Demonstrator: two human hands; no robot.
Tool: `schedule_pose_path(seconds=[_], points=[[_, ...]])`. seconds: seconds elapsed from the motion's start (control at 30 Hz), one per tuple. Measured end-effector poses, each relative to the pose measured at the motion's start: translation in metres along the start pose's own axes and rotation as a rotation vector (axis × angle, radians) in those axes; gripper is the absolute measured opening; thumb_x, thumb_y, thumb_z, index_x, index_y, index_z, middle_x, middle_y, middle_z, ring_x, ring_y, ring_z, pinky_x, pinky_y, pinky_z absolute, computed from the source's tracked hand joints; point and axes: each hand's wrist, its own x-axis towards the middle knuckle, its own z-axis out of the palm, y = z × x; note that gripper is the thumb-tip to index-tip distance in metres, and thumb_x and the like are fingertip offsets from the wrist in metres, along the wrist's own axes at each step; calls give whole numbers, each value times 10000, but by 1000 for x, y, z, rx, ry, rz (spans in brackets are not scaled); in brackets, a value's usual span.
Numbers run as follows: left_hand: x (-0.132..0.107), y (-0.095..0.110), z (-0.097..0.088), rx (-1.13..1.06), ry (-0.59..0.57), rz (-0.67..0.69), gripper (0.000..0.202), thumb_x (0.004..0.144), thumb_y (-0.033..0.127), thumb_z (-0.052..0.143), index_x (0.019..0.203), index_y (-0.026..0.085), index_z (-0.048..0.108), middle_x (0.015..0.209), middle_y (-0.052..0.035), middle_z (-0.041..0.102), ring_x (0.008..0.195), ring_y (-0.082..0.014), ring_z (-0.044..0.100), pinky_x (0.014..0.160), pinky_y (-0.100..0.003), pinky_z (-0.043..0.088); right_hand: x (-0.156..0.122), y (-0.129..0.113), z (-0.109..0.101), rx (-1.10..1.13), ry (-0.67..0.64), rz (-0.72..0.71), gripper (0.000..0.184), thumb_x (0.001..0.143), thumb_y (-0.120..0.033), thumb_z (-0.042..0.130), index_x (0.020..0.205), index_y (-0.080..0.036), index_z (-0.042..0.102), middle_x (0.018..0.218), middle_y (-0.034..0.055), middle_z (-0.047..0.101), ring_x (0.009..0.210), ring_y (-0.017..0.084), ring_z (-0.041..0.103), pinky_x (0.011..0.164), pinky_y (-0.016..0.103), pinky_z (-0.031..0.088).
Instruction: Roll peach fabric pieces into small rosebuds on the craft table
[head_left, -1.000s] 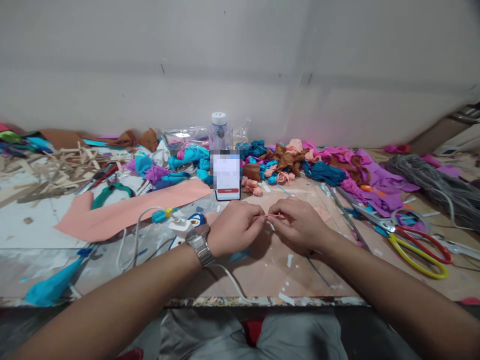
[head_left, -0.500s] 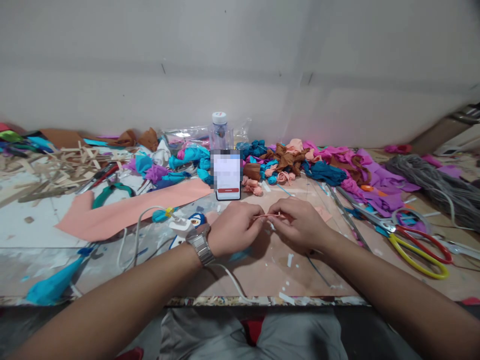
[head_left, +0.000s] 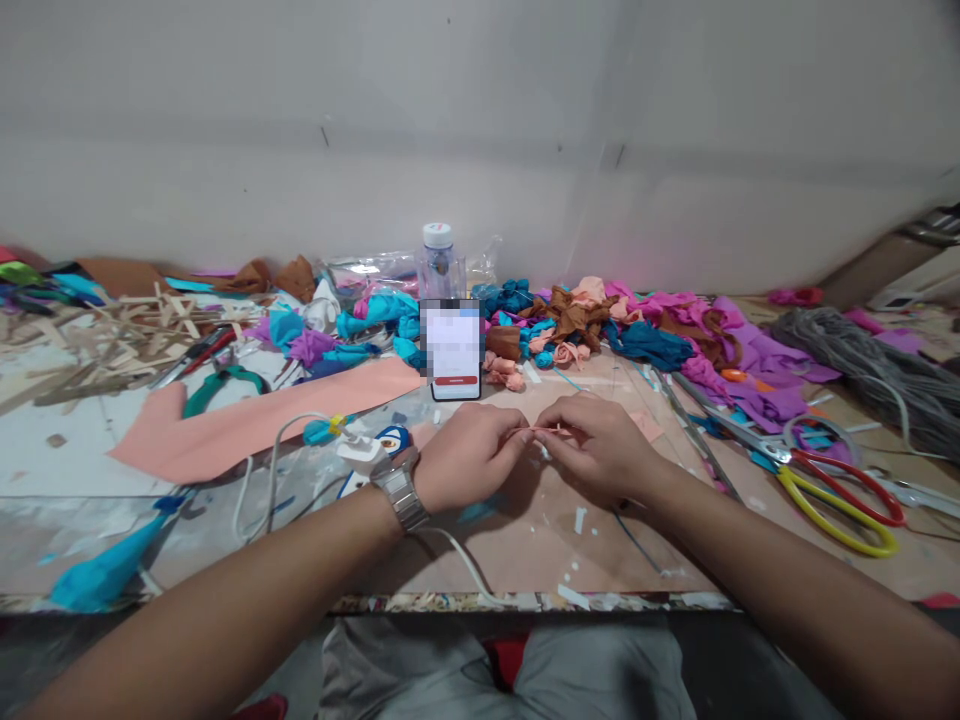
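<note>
My left hand [head_left: 469, 455] and my right hand [head_left: 600, 448] meet over the middle of the table, both pinched on a thin peach-pink strip [head_left: 538, 430] stretched between their fingertips. A metal watch [head_left: 397, 490] sits on my left wrist. The hands rest on a peach-pink sheet [head_left: 540, 540] lying on the table. A phone [head_left: 453, 350] stands propped just behind them, and small peach rolled flowers [head_left: 504, 372] lie beside it.
A long peach strip of material [head_left: 247, 420] lies at left near green pliers [head_left: 217, 385] and a white cable [head_left: 262, 470]. Scissors with red and yellow handles [head_left: 840, 490] lie at right. Crumpled blue, purple, brown scraps [head_left: 645, 335] and a bottle [head_left: 439, 260] line the back.
</note>
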Motion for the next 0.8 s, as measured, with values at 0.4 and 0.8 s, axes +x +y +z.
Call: schedule_pose_path(seconds=[0.4, 0.8], points=[[1, 1, -3, -197, -58, -93, 294, 1007, 360, 453, 842, 172, 609, 759, -4, 618, 705, -147, 550, 614, -253, 353, 1, 0, 0, 2, 48, -62, 33, 908, -241, 673, 906, -214, 692, 793, 8, 713, 715, 156, 604, 744, 297, 406], [1, 1, -3, -138, -19, -65, 305, 1006, 344, 447, 859, 176, 655, 768, -17, 662, 717, -160, 585, 643, -279, 365, 0, 1, 1, 2, 83, -99, 45, 899, -238, 677, 925, -227, 713, 798, 4, 739, 703, 162, 633, 779, 329, 424]])
